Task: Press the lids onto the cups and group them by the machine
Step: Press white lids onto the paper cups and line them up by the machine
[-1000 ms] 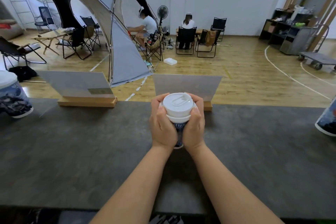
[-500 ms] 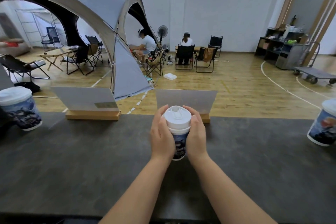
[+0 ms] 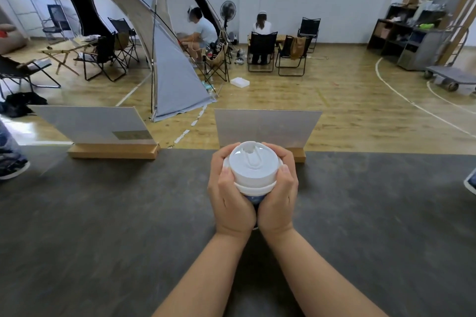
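1. Half a second ago the hands sat lower on the cup (image 3: 253,198). Now the left hand (image 3: 230,199) and right hand (image 3: 278,194) wrap higher, thumbs squeezing the white lid (image 3: 252,165).
2. The lid looks nearly pressed on; the cup stands mid-counter (image 3: 103,226).
3. No writing can be read.

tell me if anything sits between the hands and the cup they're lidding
Nothing visible does. The left hand and right hand are wrapped directly around the cup, thumbs up against the white lid. The machine is not in view, so that path cannot be judged.
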{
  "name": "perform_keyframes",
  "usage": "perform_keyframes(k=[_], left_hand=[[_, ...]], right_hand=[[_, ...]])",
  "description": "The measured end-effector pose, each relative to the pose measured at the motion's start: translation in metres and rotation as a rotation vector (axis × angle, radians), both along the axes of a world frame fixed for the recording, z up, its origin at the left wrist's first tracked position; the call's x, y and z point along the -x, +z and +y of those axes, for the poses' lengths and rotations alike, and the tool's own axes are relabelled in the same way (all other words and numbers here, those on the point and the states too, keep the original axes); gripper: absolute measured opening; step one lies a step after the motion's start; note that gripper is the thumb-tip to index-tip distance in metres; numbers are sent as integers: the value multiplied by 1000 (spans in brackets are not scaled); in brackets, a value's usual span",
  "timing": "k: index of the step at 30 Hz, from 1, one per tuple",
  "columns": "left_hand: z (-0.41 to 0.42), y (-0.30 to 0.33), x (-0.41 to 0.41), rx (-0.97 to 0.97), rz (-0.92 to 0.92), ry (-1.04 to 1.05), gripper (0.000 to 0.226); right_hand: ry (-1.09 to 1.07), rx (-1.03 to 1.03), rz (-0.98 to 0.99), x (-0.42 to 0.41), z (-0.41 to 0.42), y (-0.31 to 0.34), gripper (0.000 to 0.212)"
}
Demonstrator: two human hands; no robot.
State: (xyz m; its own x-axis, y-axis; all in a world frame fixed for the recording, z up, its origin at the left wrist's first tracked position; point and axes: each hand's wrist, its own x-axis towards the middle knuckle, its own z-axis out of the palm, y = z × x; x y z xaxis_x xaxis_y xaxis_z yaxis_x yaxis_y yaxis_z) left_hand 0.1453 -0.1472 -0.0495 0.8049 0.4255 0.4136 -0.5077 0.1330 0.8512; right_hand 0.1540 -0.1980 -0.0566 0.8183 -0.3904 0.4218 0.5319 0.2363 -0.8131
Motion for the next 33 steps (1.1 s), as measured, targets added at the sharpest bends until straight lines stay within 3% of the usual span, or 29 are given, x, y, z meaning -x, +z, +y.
perform_keyframes(k=[7, 17, 19, 21, 24, 28, 31, 33], left_hand=[[1, -3, -3, -30, -17, 14, 33], [0, 3, 1, 11, 45, -21, 32], [1, 4, 5, 1, 75, -22, 31], [1, 3, 11, -35, 104, -8, 28], [1, 0, 22, -93, 135, 37, 28], [0, 4, 31, -197, 133, 104, 23], [4, 6, 24, -107, 143, 73, 23], [4, 4, 21, -76, 106, 4, 27]], right_hand=[[-5, 31, -59, -4, -1, -5, 42], [9, 19, 17, -2, -1, 0, 31], [-28, -36, 55, 0, -5, 5, 25], [-132, -103, 146, 1, -14, 11, 7], [-183, -126, 258, 7, -24, 18, 22], [63, -171, 303, 20, -23, 16, 35], [278, -174, 327, 22, -21, 17, 31], [258, -174, 274, 19, -19, 17, 30]])
